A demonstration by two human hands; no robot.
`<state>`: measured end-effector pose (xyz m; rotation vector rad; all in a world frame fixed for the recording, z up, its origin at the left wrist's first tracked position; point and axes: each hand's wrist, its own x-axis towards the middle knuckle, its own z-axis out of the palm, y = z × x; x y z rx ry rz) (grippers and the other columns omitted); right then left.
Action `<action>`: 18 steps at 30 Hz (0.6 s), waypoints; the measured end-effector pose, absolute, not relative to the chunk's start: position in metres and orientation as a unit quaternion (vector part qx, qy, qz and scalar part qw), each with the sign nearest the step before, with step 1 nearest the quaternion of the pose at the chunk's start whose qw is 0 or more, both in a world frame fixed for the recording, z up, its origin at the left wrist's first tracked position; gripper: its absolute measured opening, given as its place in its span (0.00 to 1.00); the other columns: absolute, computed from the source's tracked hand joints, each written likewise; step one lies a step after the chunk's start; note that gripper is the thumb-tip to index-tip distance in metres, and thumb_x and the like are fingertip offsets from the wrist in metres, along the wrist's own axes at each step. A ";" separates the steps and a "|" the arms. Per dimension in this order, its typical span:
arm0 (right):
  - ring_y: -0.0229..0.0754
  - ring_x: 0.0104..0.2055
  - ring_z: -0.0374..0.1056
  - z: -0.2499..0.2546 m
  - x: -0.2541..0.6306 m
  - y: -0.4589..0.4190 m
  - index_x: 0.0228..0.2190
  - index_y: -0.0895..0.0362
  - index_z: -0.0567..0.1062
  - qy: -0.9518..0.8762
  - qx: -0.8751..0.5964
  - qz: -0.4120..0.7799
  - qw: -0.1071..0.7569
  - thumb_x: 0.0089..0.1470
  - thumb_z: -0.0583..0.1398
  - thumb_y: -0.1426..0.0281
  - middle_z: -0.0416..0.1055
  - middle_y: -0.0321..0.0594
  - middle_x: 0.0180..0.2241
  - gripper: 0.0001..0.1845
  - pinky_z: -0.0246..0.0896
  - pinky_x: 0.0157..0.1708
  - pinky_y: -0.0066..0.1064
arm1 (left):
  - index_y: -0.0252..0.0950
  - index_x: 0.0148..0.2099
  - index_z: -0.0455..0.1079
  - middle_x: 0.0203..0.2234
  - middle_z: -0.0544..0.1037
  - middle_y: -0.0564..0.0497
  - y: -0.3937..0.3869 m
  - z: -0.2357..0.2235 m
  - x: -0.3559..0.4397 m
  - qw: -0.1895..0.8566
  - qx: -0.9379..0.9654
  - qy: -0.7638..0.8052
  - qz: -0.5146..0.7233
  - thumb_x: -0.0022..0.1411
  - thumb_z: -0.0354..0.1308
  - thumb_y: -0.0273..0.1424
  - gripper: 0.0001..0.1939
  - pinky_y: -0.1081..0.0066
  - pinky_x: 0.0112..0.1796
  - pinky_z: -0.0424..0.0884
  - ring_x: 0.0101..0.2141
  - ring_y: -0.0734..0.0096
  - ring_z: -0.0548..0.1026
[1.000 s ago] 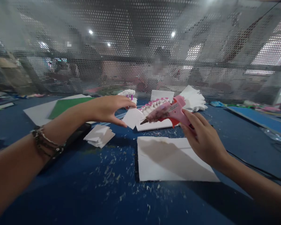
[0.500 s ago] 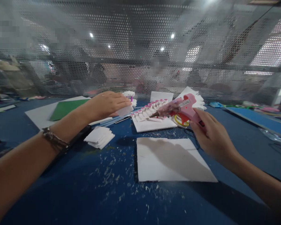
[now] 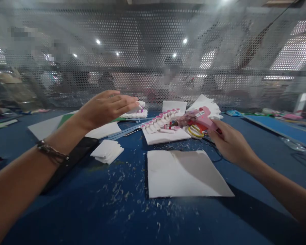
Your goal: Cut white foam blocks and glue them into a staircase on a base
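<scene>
My right hand [image 3: 226, 139] is closed around the handle of a pink hot glue gun [image 3: 203, 117], its nozzle pointing left. The nozzle hovers by several small white and pink pieces [image 3: 159, 119] lined up on a white foam board [image 3: 163, 137]. At the left, my left hand [image 3: 107, 107] is raised above the table with a small white foam piece [image 3: 135, 109] pinched in its fingers, partly hidden by them. Nearer to me lie a stack of white squares [image 3: 107, 151] and a larger flat white sheet [image 3: 186, 173].
Clear glue sticks [image 3: 129, 130] lie mid-table beside a dark flat object [image 3: 73, 161]. Yellow-handled scissors [image 3: 196, 131] rest behind the glue gun. White scraps [image 3: 122, 200] litter the blue table [image 3: 91, 217]. A perforated metal screen [image 3: 148, 51] stands at the back; a blue board [image 3: 283, 129] is right.
My left hand has lifted and shifted left with the white piece. The glue gun has moved slightly, with its nozzle now a little higher and farther right over the board.
</scene>
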<state>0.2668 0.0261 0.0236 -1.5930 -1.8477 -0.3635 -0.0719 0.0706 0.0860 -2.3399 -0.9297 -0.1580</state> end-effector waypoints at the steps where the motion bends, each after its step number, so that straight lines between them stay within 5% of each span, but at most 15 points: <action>1: 0.52 0.41 0.67 0.025 0.266 0.025 0.41 0.61 0.68 -0.708 -0.609 -0.138 0.330 0.52 0.48 0.65 0.70 0.55 0.40 0.19 0.60 0.36 0.39 | 0.42 0.61 0.44 0.59 0.53 0.57 0.071 0.086 -0.073 0.306 -0.883 -0.351 -0.066 0.66 0.25 0.26 0.23 0.59 0.56 0.43 0.57 0.73 0.51; 11: 0.45 0.25 0.64 0.034 0.271 0.024 0.35 0.60 0.67 -0.699 -0.643 -0.105 0.294 0.52 0.47 0.63 0.69 0.48 0.25 0.16 0.54 0.23 0.32 | 0.35 0.61 0.43 0.60 0.50 0.51 0.066 0.102 -0.093 0.306 -0.846 -0.421 -0.120 0.65 0.37 0.35 0.23 0.58 0.55 0.44 0.55 0.61 0.51; 18: 0.45 0.26 0.65 0.031 0.276 0.028 0.35 0.58 0.66 -0.685 -0.666 -0.089 0.283 0.52 0.46 0.62 0.70 0.48 0.27 0.16 0.55 0.24 0.32 | 0.37 0.59 0.44 0.56 0.56 0.46 0.076 0.103 -0.107 0.288 -0.840 -0.443 -0.125 0.59 0.44 0.48 0.32 0.59 0.52 0.50 0.53 0.57 0.56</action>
